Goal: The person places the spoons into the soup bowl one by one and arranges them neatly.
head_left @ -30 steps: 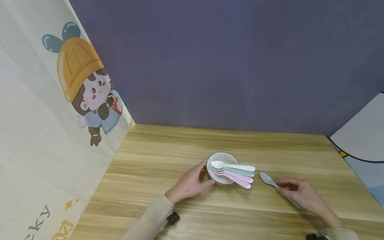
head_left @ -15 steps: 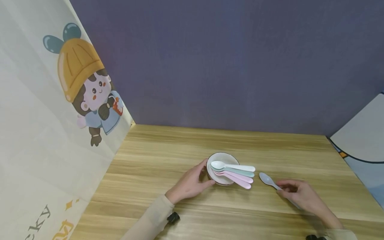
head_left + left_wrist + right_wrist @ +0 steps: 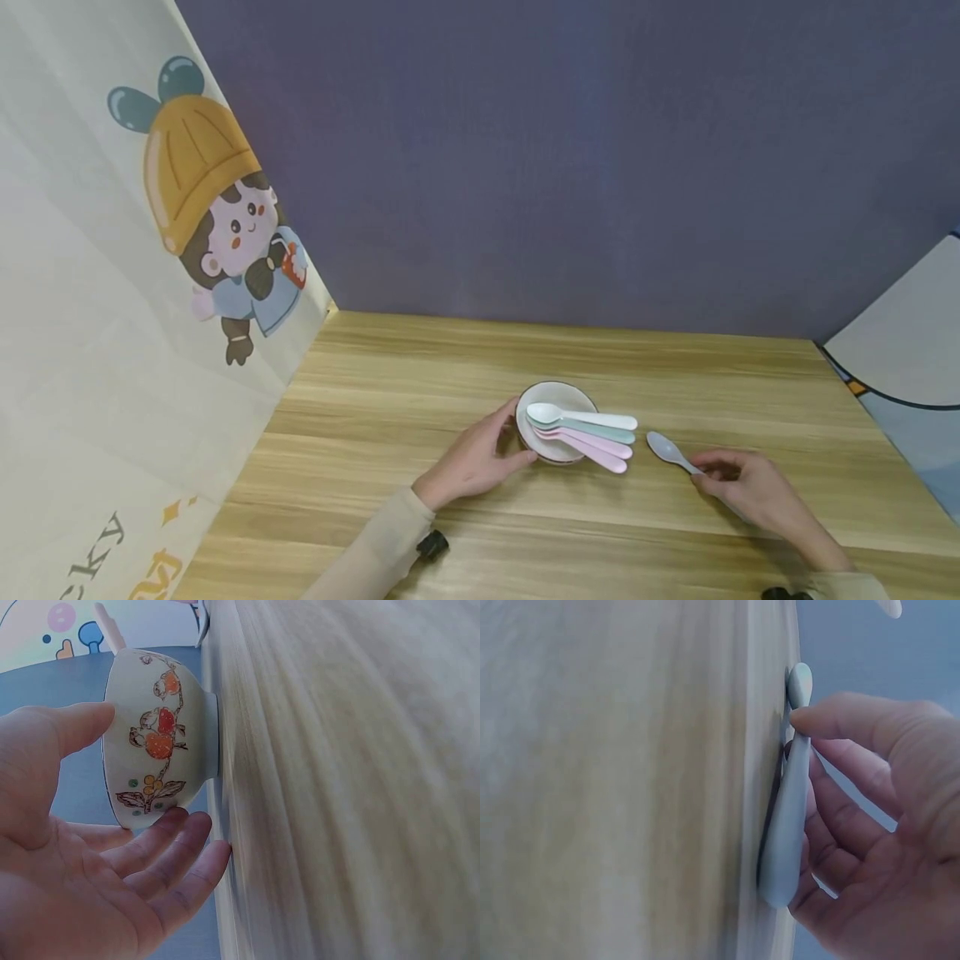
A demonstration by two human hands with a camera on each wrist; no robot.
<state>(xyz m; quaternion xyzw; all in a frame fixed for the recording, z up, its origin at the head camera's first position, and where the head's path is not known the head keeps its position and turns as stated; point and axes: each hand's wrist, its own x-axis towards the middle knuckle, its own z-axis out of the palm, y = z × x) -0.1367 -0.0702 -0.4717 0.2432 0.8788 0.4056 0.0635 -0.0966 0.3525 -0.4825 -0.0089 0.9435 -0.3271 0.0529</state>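
A small white bowl with a dark rim stands on the wooden table, and fruit is painted on its side in the left wrist view. My left hand holds it from the left, thumb at the rim and fingers along the wall. Several spoons lie across the bowl, handles out to the right: a white spoon on top, a mint green spoon and pink spoons. Right of the bowl, my right hand pinches a grey spoon between thumb and fingers, close over the tabletop, its bowl end pointing at the other spoons.
The wooden table meets a dark blue-grey panel at the back. A pale wall with a cartoon print borders the left side, and another printed panel borders the right.
Almost nothing differs. The right hand and its grey spoon have shifted very slightly; the left hand, the bowl and the spoons in it stay in place.
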